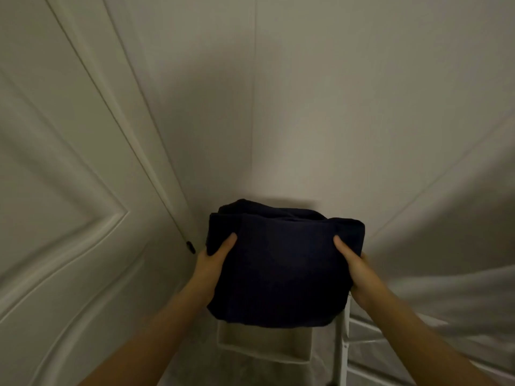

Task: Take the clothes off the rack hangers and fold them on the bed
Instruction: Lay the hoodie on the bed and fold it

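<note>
Folded dark navy fabric bundle (281,266) sits between both hands, held out level toward the corner where a white panelled door (69,176) meets the pale wall (362,107) — seemingly carried flat so the folds keep. Left hand (213,263) grips its left edge, thumb on top, the other fingers hidden beneath; right hand (352,263) does likewise on the right edge. Below stands a white slatted frame (345,346) — no bed or hangers in view.
</note>
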Tool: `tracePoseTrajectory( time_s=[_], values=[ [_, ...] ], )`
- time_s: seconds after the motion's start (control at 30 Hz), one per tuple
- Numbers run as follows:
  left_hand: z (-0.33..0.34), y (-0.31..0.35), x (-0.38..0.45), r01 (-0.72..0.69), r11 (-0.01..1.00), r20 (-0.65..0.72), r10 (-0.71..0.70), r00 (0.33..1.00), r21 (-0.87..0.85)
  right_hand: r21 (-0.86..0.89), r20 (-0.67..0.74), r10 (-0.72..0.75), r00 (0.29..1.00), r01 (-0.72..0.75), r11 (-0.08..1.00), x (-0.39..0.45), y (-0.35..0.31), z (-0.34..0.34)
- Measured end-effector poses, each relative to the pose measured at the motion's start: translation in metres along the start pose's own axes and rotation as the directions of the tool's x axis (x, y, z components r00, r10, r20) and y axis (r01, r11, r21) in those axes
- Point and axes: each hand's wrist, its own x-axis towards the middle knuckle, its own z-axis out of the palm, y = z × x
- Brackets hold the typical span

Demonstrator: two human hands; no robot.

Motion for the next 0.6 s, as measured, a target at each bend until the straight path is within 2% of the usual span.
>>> tracePoseTrajectory(
  time_s=[0.23, 0.6],
  values=[
    [-0.006, -0.069, 0.087, 0.027, 0.991, -0.032, -0.023, 0.999, 0.132, -0.019, -0.072, 0.078, 0.994, -0.08, 0.997, 0.073, 0.07, -0.002],
    [-0.028, -0.233, 0.219, 0.113, 0.97, -0.072, -0.1, 0.992, 0.213, -0.072, -0.135, 0.198, 0.971, -0.209, 0.975, 0.205, 0.227, -0.013]
  ],
)
